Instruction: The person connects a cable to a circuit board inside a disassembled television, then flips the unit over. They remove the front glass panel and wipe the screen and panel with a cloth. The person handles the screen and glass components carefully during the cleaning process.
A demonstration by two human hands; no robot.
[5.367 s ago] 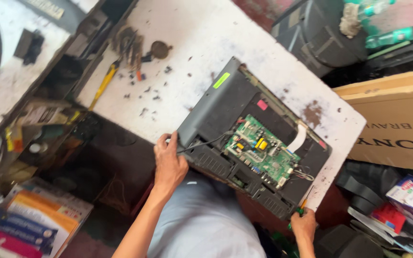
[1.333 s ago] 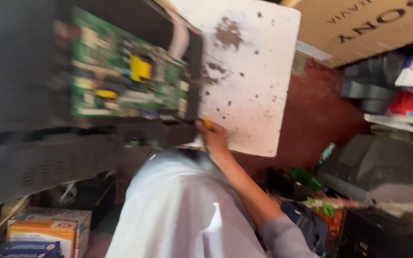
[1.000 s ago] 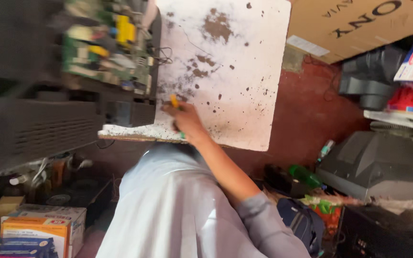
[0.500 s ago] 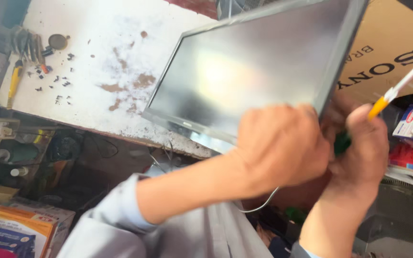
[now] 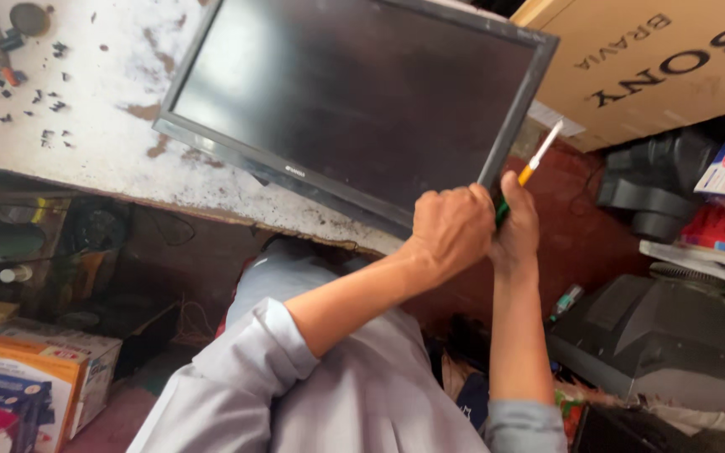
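Black-framed flat dark screen (image 5: 354,101) face-up on stained white worktable (image 5: 86,143), left hand (image 5: 455,228) clenched at its near corner, right hand (image 5: 515,226) grasping orange-and-white-tipped green-handled screwdriver (image 5: 534,164).

Your flat screen (image 5: 354,101) lies face up on the worktable (image 5: 119,168), its near right corner overhanging the edge where both your hands (image 5: 476,226) meet, loose screws (image 5: 44,109) to its left, a cardboard box (image 5: 656,67) to its right.
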